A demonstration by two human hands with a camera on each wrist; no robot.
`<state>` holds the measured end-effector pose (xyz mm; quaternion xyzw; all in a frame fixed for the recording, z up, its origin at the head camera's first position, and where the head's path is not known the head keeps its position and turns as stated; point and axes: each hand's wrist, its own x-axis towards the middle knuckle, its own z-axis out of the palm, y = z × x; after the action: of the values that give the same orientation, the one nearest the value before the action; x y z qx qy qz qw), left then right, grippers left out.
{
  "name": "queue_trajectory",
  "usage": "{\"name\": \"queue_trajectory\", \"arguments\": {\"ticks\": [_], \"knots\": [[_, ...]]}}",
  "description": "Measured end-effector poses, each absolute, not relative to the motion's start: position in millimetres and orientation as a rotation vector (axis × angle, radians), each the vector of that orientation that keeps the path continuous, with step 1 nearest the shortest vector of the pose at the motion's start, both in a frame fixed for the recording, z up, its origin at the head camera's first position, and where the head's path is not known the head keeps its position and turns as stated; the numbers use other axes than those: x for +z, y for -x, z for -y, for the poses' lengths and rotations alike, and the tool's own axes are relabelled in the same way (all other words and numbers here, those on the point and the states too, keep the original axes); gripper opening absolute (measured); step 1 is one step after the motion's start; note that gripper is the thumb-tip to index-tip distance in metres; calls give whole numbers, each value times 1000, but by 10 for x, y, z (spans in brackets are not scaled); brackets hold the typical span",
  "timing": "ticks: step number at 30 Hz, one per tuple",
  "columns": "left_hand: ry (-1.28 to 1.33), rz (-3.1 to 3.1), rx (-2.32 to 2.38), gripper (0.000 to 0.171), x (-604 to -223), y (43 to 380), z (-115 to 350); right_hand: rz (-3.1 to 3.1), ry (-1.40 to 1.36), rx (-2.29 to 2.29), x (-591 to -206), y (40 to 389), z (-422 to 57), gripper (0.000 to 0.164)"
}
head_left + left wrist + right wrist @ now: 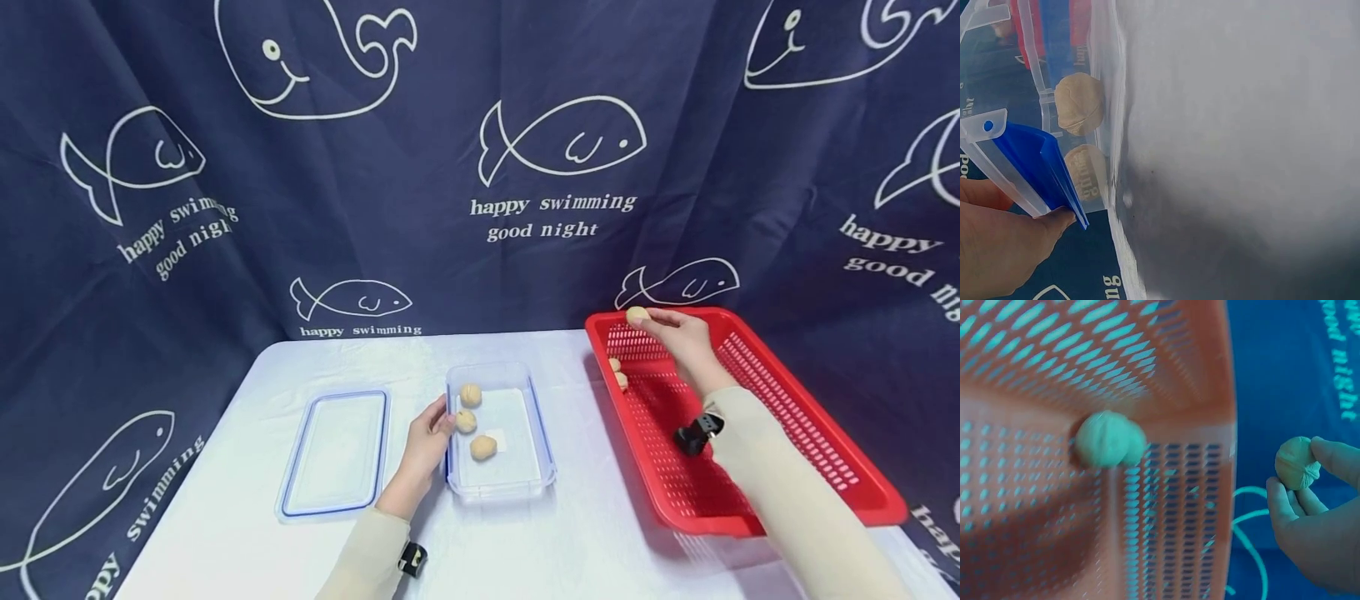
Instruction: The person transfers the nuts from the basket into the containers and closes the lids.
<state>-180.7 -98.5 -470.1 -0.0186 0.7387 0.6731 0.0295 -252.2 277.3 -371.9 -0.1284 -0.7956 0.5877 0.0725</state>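
My right hand (684, 340) pinches a walnut (1297, 464) between thumb and fingertips, over the far rim of the red basket (651, 467). Two walnuts lie inside that basket along its left wall, the nearer-looking walnut (1102, 439) overlapping the other in the right wrist view. With its thumb at a blue locking flap (1041, 165), my left hand (426, 442) grips the left side of a clear plastic food container (534, 479). Three walnuts sit inside it: a back walnut (470, 394), a middle walnut (466, 422) and a front walnut (483, 447).
A clear lid (333, 454) with a blue seal lies flat on the white-covered table (585, 550), left of the container. Behind the table hangs a dark blue curtain (435, 167) with white fish prints. The basket stands along the table's right side.
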Motion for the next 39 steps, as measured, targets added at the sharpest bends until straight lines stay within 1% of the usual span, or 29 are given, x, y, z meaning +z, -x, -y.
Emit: {"name": "queue_trajectory", "arguments": {"ticks": [6,14,21,30,39], "knots": [[60,-2271,2062,48,-4718,1798,994,2282,337,1867,-3557,2436,-2599,65],[68,-2280,2073,47,-4711,1828,999,2032,193,2051,-3371,2386,-2196,57],[86,-2273,2063,47,-4724,1814,988,2011,127,2088,-3268,2306,-1802,51],[89,-2269,2061,47,-4735,1823,989,1996,88,2125,-3354,2146,-1443,44],[84,-2283,2051,47,-4690,1828,986,2050,97,2158,-3486,2020,-1145,42]]}}
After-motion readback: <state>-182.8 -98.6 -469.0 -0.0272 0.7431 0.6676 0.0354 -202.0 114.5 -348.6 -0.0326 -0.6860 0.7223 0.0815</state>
